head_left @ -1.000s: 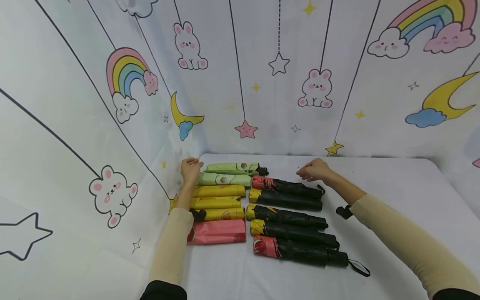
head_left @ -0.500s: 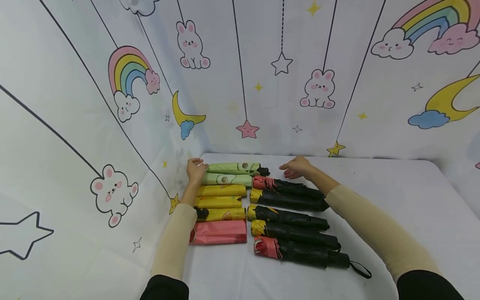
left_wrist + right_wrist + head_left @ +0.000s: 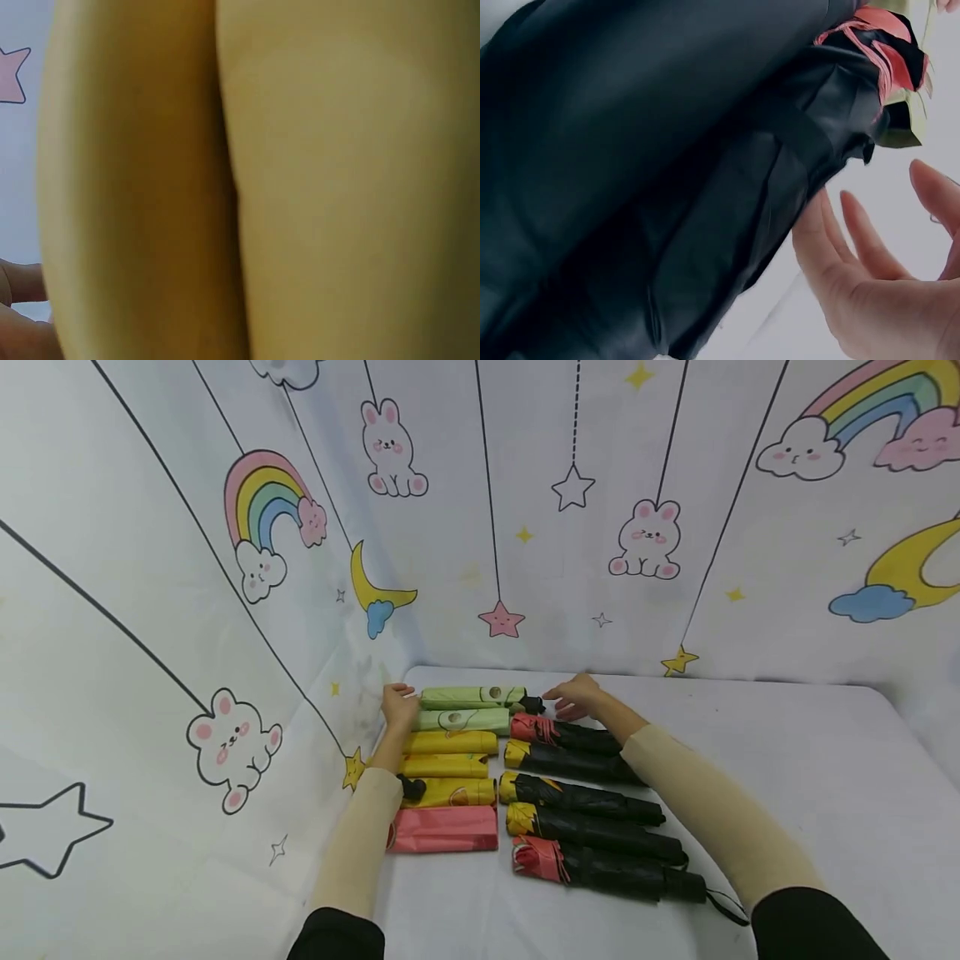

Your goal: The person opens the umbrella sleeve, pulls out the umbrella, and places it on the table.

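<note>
My left hand [image 3: 400, 703] is at the left end of the back green avocado-print folded umbrella [image 3: 457, 697], fingers lightly bent and around nothing. A second green umbrella [image 3: 472, 720] lies just in front. My right hand [image 3: 576, 695] reaches to the black right end of the back green one, behind a black umbrella with a red tip [image 3: 577, 737]. In the right wrist view the fingers [image 3: 870, 247] are spread, thumb apart, beside that black umbrella [image 3: 780, 165]. Yellow umbrella sleeves [image 3: 337, 180] fill the left wrist view and hide most of that hand.
Yellow umbrellas [image 3: 450, 742] and a pink one [image 3: 450, 829] line the left column. Several black umbrellas with yellow or red tips [image 3: 592, 831] lie to the right, the nearest with a wrist loop. A printed cloth wall [image 3: 442, 543] stands behind the white table [image 3: 787, 760].
My right hand has moved left, toward the black end of the back green umbrella. My left hand stays by its left end. The whole view has shifted slightly.
</note>
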The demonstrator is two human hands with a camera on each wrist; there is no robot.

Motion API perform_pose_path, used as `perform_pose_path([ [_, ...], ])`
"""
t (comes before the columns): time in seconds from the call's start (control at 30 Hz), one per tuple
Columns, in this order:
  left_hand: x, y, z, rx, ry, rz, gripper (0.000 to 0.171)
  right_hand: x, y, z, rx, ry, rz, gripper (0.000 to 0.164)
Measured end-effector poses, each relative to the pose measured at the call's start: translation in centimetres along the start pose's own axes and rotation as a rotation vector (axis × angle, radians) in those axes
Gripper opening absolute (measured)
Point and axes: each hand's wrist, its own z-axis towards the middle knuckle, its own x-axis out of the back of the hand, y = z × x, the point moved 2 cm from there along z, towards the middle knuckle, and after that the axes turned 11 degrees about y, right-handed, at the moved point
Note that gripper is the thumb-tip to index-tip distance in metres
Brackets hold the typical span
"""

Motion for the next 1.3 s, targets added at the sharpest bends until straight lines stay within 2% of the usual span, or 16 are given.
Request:
perform_pose_path([
  [0.23,-0.2,-0.2,0.1,0.020,0.024,0.023,0.042,-1.3,0.1,0.2,-0.005,-0.017,0.046,0.059],
  [0.4,-0.4,-0.7,0.4,0.036,0.044,0.032,0.040,-2.6,0.1,0.4,-0.013,-0.023,0.099,0.065],
  [0.6,-0.5,-1.1,0.6,0.029,0.061,0.044,0.037,-3.6,0.3,0.8,0.002,0.028,0.040,0.065],
  [0.77,-0.5,-1.1,0.7,0.016,0.061,0.047,0.034,-4.0,0.2,1.1,-0.015,0.055,0.041,0.077],
  [0.9,-0.6,-1.1,0.8,0.001,0.070,0.030,0.029,-3.9,0.2,1.3,-0.029,0.083,0.035,0.079],
  [1.03,-0.7,-1.2,1.0,0.007,0.062,0.021,0.031,-3.6,0.1,1.2,-0.031,0.092,0.096,0.083],
  [1.17,-0.6,-1.5,1.2,0.035,0.049,0.043,0.035,-3.5,-0.2,0.9,-0.036,0.044,0.208,0.086],
  [1.3,-0.5,-1.6,1.3,0.053,0.044,0.041,0.036,-3.8,-0.4,1.0,-0.051,0.018,0.313,0.072],
])
